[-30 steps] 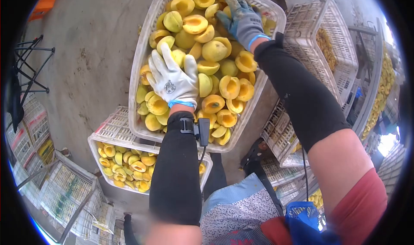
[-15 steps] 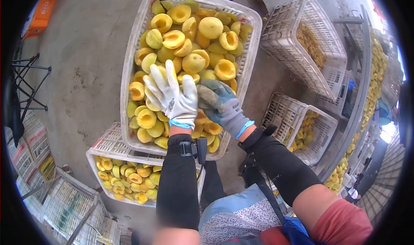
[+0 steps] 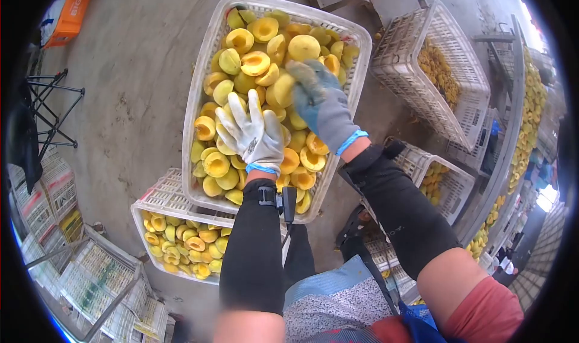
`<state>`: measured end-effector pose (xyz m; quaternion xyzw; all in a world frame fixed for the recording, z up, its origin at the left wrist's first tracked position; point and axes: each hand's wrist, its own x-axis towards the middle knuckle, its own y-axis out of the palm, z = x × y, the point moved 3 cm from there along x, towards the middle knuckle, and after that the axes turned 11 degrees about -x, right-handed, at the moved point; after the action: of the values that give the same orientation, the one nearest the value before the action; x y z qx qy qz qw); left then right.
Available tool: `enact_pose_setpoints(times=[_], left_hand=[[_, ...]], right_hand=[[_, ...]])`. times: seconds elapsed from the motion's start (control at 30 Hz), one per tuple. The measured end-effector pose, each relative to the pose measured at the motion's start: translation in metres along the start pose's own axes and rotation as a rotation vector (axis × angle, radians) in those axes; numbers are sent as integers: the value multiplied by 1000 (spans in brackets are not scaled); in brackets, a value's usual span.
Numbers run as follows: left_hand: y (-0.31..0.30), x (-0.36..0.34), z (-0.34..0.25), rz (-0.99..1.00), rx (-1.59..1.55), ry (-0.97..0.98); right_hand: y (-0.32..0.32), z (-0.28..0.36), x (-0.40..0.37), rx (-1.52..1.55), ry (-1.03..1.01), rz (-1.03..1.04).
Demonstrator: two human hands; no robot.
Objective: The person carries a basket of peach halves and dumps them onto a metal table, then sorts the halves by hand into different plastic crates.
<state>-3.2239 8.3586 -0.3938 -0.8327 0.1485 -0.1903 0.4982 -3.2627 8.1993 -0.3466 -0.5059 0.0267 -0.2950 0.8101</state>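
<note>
A white plastic crate full of halved yellow fruit stands in front of me. My left hand, in a white glove, lies on the fruit near the crate's middle with its fingers spread, holding nothing. My right hand, in a grey-blue glove, is over the right side of the fruit. Its fingers are blurred by motion, beside a large yellow piece; whether they grip it cannot be made out.
Below left, a second crate holds more halves. Crates with fruit stand at the right and lower right, beside a metal-framed table. A folding chair frame and orange box are at the left.
My right hand has moved up and right over the fruit, away from my left hand. My left hand stays spread on the fruit. The whole view has shifted slightly.
</note>
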Motion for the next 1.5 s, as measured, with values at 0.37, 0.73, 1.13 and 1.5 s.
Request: enact_pose_setpoints(times=[0.37,0.73,1.13,1.5], left_hand=[[-22,-7,14,6,-232,43],[-9,7,9,-61,89,-62],[-5,17,27,-167,-313,-189],[-145,-258,200,-169,389,-768]], right_hand=[[-1,-34,-7,-94,-167,-167],[42,-37,-11,-485,-125,-14],[66,-65,-2,-535,-250,-1],[36,18,-129,-764,-210,256]])
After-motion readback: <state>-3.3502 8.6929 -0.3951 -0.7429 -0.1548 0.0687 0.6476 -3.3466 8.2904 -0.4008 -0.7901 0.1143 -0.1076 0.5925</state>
